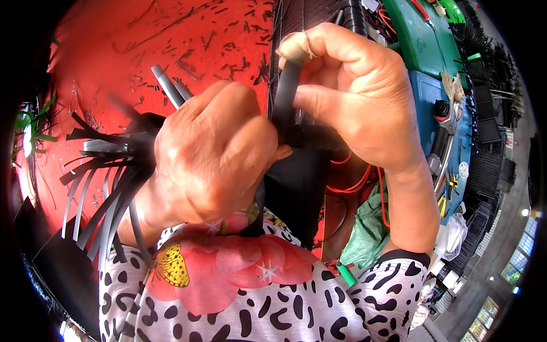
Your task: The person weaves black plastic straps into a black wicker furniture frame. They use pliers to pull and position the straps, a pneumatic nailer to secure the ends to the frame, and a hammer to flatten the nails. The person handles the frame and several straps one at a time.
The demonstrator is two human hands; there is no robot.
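Note:
My left hand [213, 154] is closed around a bundle of flat black strips [105, 176], whose loose ends fan out to the left and hang down past my wrist. A pair of grey rod-like ends [168, 85] sticks up behind its knuckles. My right hand [353, 97] pinches one black strip [285, 94] between thumb and fingers, holding it upright close to the left hand. The forefinger of the right hand has tape wrapped round its tip. Both hands meet over a dark woven piece [302, 171] just below them.
A red surface [142, 34] littered with several small black offcuts lies behind. To the right stand a green box [421, 40], a blue box [424, 97] with tools, orange wires [356, 182] and a green bag [364, 233]. Black finished pieces [490, 165] are stacked far right.

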